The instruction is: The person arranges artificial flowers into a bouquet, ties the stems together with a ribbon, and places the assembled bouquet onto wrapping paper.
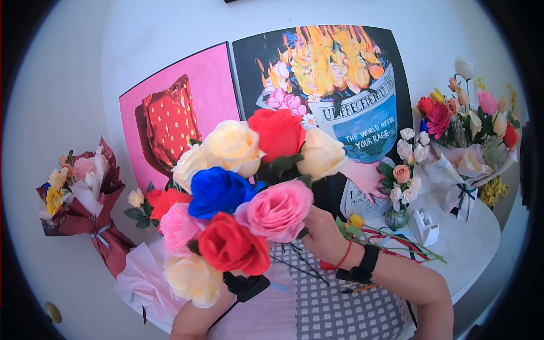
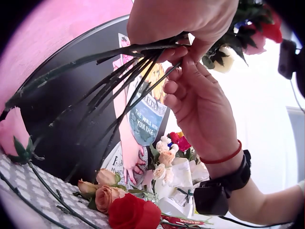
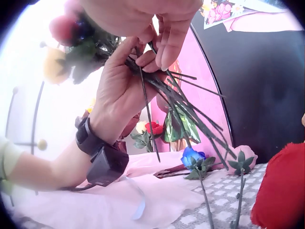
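Observation:
A bunch of artificial roses (image 1: 226,243) in red, pink, cream and blue fills the middle of the head view, hiding the left hand there. My left hand (image 3: 119,81) grips the dark green stems (image 3: 186,107) just under the blooms, and their cut ends fan out below. On the other side of the bunch is my right hand (image 1: 327,233), a red string round its wrist. In the left wrist view, thumb and fingers of the right hand (image 2: 202,98) pinch a thin stem (image 2: 145,93) against the bundle, close by the left fingers.
A blue rose (image 3: 191,157) and a pink rose (image 3: 242,160) lie on a grey patterned cloth (image 1: 345,306). Pink wrapping paper (image 1: 144,275) covers the left side. A wrapped bouquet (image 1: 96,198) stands left, another (image 1: 470,136) right, near a tape dispenser (image 1: 425,226). Two paintings lean behind.

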### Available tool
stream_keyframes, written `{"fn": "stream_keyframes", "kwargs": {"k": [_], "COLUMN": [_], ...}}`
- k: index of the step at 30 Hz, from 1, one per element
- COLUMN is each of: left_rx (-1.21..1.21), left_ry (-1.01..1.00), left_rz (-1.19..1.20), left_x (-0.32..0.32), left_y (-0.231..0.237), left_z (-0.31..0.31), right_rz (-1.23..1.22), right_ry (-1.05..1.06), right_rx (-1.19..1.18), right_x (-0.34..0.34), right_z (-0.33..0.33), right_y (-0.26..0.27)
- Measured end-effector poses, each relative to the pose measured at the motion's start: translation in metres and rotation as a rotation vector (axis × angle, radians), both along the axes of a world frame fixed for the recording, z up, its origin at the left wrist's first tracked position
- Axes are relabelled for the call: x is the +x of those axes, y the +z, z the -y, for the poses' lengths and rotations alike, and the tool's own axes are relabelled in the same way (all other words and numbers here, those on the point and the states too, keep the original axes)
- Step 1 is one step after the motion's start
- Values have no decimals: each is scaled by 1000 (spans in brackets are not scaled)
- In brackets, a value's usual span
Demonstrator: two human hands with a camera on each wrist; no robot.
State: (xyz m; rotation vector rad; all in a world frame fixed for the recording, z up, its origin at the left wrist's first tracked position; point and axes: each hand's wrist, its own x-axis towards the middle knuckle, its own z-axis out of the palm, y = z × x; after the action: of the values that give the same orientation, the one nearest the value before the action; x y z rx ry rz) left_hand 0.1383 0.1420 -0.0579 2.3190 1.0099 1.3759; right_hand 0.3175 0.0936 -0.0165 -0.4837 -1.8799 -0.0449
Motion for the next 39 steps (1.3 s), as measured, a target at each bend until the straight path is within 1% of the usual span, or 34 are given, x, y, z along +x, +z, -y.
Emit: {"fn": "stream_keyframes", "kwargs": {"k": [3,4,5,6,7,9,10,11,13,14,15,17,18,19,21,22,23,25,26,27,29,30,31,33,34,35,37,38,39], "left_rx": [136,181,225,-2,-11,146,-150,-162,-268,-365,-372,-242,-189,-197,-126,-91,-94,-25,-37,-43,-46,-42,-45,15,23,22,16,15,17], "left_ry": [244,323,400,405,400,18,-187,-180,-390,-470,-465,-558,-561,-558,-556,-506,-502,-686,-691,-696,-730,-733,-737,-748,-763,-763,-814,-815,-829], "left_rz": [-380,-508,-637,-574,-577,176,526,528,626,672,676,706,746,751,845,901,907,879,914,914,994,1020,1019,1074,1077,1076,1118,1118,1115], "left_x": [-20,-23,-24,-25,-19,0,9,14,19,21,21,21,23,22,18,21,18,7,6,5,2,1,2,3,2,1,-1,-2,-3], "left_y": [-24,-27,-30,-31,-28,-22,1,15,36,46,50,54,55,57,62,65,65,66,68,69,72,72,72,72,72,72,73,73,73], "left_z": [-19,-20,-20,-23,-23,-24,-4,8,27,35,36,35,35,34,35,38,37,35,38,40,41,40,40,41,41,41,42,41,41], "right_rz": [55,55,57,58,58,-8,10,11,199,218,221,184,138,142,14,-55,-50,-132,-81,-83,42,18,14,-102,-157,-158,-307,-308,-397], "right_ry": [-1,-1,1,3,3,104,86,90,-126,-155,-151,-119,-125,-124,-79,-52,-51,-69,-95,-102,-13,90,86,313,415,416,588,587,630], "right_rx": [49,44,-25,-95,-106,-293,-348,-361,-136,-80,-89,-122,-186,-195,-227,-221,-227,-381,-464,-468,-769,-906,-905,-1278,-1343,-1342,-1419,-1419,-1381], "right_x": [2,2,1,0,-1,-3,-2,-1,1,1,1,1,1,2,5,6,8,14,18,21,25,24,21,16,13,10,4,2,0], "right_z": [-12,-12,-11,-10,-9,-6,0,1,2,0,-2,-3,-1,-2,-5,-6,-7,-10,-11,-15,-21,-20,-17,-8,-6,-3,6,8,10], "right_y": [-9,-10,-9,-8,-8,-5,0,1,0,-2,-3,-4,-5,-6,-11,-13,-15,-21,-23,-29,-42,-45,-45,-42,-46,-46,-44,-45,-46]}}
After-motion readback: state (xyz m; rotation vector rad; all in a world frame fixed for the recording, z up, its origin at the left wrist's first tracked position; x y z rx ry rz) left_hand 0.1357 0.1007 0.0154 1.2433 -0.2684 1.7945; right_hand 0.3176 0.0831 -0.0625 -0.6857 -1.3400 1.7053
